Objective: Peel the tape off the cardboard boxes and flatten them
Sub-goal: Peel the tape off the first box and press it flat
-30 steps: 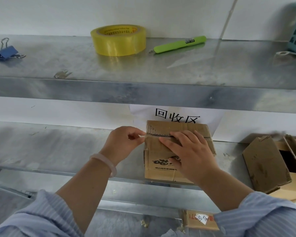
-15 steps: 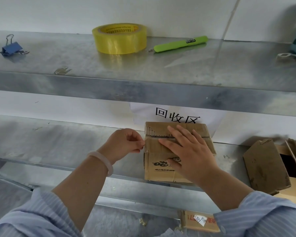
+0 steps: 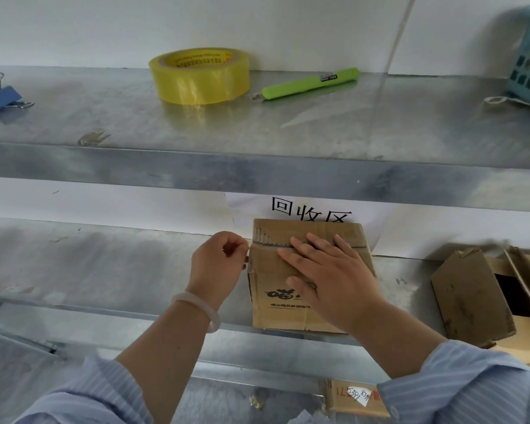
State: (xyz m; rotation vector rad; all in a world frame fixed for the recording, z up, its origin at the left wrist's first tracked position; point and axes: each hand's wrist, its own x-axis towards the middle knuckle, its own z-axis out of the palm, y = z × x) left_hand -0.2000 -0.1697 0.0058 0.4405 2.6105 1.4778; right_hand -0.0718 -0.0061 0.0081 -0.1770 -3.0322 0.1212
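while right hand [image 3: 328, 276] presses box [image 3: 276, 310] top, left hand [image 3: 218, 264] pinches tape [image 3: 246, 262] end

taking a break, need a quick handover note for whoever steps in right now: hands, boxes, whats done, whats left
Left hand: fingers curled, pinching the end of the tape at the top left edge of the sealed box.
Right hand: flat on the box top, pressing it down.
Things: the sealed box stands on the lower shelf; an opened box lies to its right, not flattened.
Done: the peel has barely begun; the flaps are closed.
Left: pull the tape off along the seam, flatten this box, then the opened one.
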